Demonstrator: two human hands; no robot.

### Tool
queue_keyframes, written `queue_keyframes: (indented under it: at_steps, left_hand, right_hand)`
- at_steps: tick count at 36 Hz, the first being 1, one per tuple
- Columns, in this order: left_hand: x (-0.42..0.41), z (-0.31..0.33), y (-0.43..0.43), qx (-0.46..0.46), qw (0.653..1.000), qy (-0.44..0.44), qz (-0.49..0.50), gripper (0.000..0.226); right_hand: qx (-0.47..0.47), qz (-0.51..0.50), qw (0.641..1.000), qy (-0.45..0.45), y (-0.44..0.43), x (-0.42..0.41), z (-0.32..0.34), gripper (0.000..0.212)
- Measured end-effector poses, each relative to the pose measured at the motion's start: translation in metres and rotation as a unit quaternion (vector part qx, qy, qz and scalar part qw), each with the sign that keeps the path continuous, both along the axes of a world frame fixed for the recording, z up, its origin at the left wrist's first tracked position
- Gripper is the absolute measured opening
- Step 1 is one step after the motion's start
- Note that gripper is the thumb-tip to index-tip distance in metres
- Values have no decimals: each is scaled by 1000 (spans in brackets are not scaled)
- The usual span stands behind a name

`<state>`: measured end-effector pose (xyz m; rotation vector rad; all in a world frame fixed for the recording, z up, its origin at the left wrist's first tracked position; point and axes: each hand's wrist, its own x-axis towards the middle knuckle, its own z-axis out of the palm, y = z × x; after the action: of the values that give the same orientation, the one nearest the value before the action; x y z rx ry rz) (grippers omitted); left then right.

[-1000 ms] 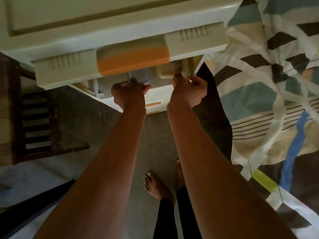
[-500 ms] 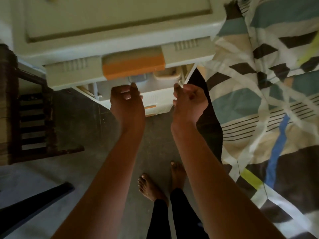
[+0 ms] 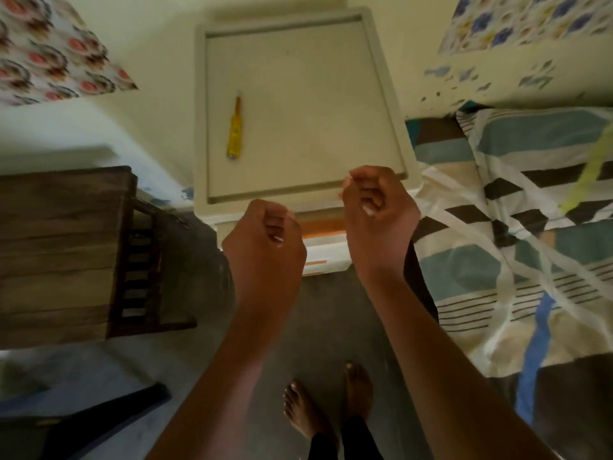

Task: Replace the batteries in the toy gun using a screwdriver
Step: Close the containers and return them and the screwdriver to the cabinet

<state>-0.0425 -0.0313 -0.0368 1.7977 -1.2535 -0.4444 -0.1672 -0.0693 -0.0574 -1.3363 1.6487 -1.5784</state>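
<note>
A yellow-handled screwdriver [image 3: 234, 132] lies on the flat top of a cream plastic drawer cabinet [image 3: 315, 94], towards its left side. My left hand [image 3: 265, 240] hovers in front of the cabinet's orange drawer handle [image 3: 323, 227] with its fingers curled in, and I see nothing in it. My right hand [image 3: 378, 214] is held over the cabinet's front right corner, fingers curled too, with nothing visible inside. Neither hand touches the screwdriver, which lies well beyond them. No toy gun or batteries are in view.
A dark wooden stool [image 3: 63, 247] stands left of the cabinet. A bed with a patterned cover [image 3: 530, 227] runs along the right. My bare feet [image 3: 308, 413] stand on the grey floor, and a dark flat object [image 3: 109, 416] lies at the bottom left.
Both hands have drawn back from the open drawer and risen. The view has pulled back, so the cabinet top and screwdriver now show. The drawer looks pushed in.
</note>
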Motion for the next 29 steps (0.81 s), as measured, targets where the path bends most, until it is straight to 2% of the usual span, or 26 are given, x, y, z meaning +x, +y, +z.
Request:
queue_keyframes:
  at_steps: [2,4,6,8,11,15,19,24,29]
  left_hand:
    - [9,6,-17,-67,994,-88,-14,5]
    - [18,6,-39,-93,982,-162,-5,14]
    - [27,5,-63,-81,975,-205,14,25]
    - [31,6,-84,-25,973,-229,29,35]
    - [38,7,-106,59,972,-223,48,42]
    - [44,8,-110,83,976,-196,51,29]
    - [46,5,-89,68,981,-178,42,18]
    - [42,8,-24,13,989,-140,51,22]
    - [33,-9,48,-59,988,-119,79,17]
  right_hand:
    - [-31,-12,995,89,-11,3,-5,11]
    - [-61,-19,985,161,-18,4,-10,11]
    - [-88,-4,974,208,-19,7,-19,12]
    - [-94,15,967,236,-14,10,-29,13]
    - [-83,30,962,257,-7,12,-40,14]
    - [-96,17,943,318,-7,7,-39,13]
    - [-100,9,925,367,-9,5,-41,12]
    - [-136,66,921,358,-12,-6,-48,16]
    - [-129,81,916,372,-9,-10,-52,24]
